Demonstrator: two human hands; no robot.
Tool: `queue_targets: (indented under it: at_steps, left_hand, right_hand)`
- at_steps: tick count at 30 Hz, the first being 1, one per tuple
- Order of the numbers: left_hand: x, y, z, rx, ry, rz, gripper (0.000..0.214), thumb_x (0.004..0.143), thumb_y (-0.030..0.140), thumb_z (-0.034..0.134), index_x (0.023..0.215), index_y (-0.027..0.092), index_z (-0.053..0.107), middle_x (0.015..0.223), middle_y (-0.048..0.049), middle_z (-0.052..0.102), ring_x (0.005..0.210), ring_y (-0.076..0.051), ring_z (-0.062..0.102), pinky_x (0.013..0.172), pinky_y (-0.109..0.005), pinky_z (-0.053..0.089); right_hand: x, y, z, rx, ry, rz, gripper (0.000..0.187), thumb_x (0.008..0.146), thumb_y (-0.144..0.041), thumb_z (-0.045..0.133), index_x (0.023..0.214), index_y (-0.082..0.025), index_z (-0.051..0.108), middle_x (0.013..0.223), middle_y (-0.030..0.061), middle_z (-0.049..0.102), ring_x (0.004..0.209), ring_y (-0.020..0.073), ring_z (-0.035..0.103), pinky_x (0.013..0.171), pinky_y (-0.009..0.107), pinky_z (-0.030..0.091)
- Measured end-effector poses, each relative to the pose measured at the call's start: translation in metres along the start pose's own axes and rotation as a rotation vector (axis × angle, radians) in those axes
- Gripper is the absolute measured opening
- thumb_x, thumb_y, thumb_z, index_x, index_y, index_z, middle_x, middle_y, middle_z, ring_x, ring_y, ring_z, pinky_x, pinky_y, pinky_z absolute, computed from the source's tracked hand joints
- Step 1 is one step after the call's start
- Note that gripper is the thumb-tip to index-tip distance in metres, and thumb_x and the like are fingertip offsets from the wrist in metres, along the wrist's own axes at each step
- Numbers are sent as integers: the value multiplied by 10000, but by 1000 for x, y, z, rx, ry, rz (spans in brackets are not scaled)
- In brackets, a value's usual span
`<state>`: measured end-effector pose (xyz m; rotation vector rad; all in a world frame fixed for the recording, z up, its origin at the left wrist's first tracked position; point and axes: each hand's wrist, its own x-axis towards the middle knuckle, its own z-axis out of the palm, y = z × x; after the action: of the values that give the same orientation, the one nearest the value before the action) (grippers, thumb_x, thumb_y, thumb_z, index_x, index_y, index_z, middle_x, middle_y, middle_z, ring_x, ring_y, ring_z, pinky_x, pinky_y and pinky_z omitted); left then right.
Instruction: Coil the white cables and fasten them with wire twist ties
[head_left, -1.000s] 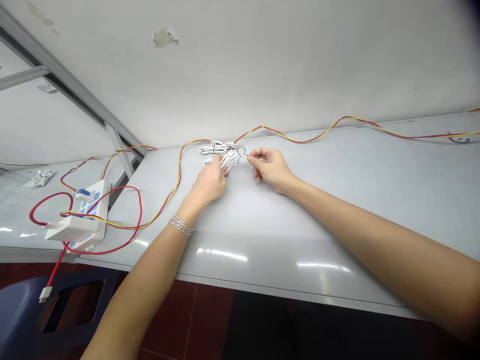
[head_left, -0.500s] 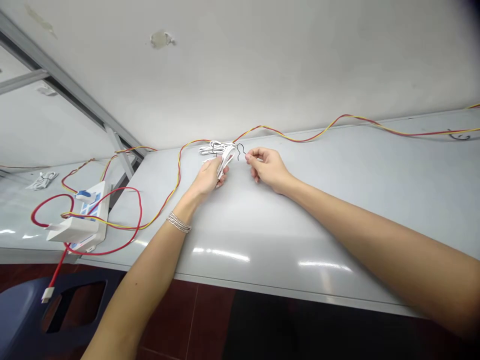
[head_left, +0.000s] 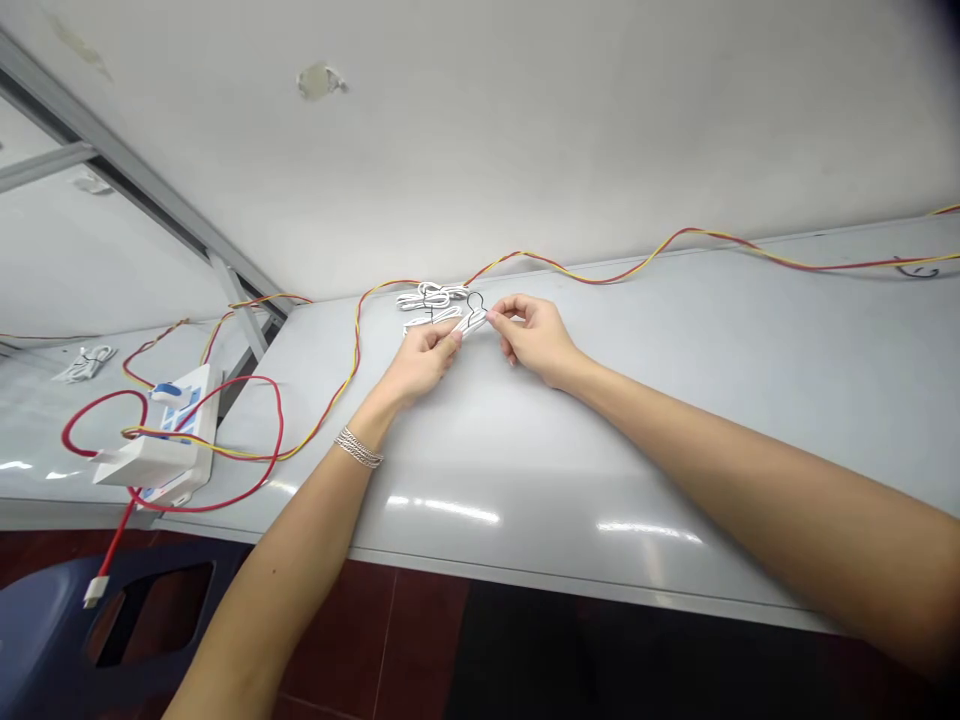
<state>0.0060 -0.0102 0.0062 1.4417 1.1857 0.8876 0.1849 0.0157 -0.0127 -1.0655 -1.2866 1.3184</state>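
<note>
My left hand (head_left: 427,362) is closed on a folded bundle of white cable (head_left: 471,322), pinched between thumb and fingers. A thin black twist tie (head_left: 475,298), bent into an open loop, rises at the far end of this bundle. My right hand (head_left: 531,338) pinches one end of the tie between thumb and forefinger, close beside the bundle. Behind my left hand, two more coiled white cables, one farther back (head_left: 433,295) and one nearer (head_left: 429,320), lie on the grey tabletop (head_left: 525,460), each with a black tie around it.
Red and yellow twisted wire (head_left: 622,280) runs along the wall edge. At left, a white power strip (head_left: 191,420) carries plugs and a looped red cable (head_left: 279,420). Another white cable bundle (head_left: 86,363) lies beyond the metal frame (head_left: 150,190). A blue chair (head_left: 45,620) stands below.
My left hand has turned and brought the white cable bundle up against the black tie, so the bundle now lies at the tie's loop. My right hand has barely moved.
</note>
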Motion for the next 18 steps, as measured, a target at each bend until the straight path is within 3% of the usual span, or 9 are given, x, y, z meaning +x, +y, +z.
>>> queue_targets:
  at_steps: [6,12,16,18]
  left_hand:
    - [2,0,-6,-113,-28,-50,327,820,446,686,880,140,585,674,35,364,480,-35,242,466,-203,142]
    - [-5,3,-1,-125,-379,-52,392,838,502,682,844,119,596,662,32,339,523,-48,275,491,-216,173]
    - [-9,3,0,-171,-427,-140,362,853,470,678,986,151,571,671,41,340,511,-45,261,480,-208,153]
    - [-9,2,-1,-225,-412,-184,384,839,429,703,1084,199,517,668,56,340,500,-45,272,476,-192,157]
  right_hand:
    - [3,-2,-2,128,12,41,183,811,-256,738,768,-175,580,579,-44,518,412,76,446,363,224,379]
    - [3,-2,-9,195,-173,61,214,761,-298,759,701,-158,609,568,-33,536,485,74,455,451,212,379]
    - [3,-2,-13,145,-331,10,175,711,-295,774,761,-144,702,645,-16,615,557,76,492,520,210,388]
    - [3,-2,-14,82,-345,-5,149,673,-253,784,759,-147,726,659,-7,642,554,79,495,514,212,380]
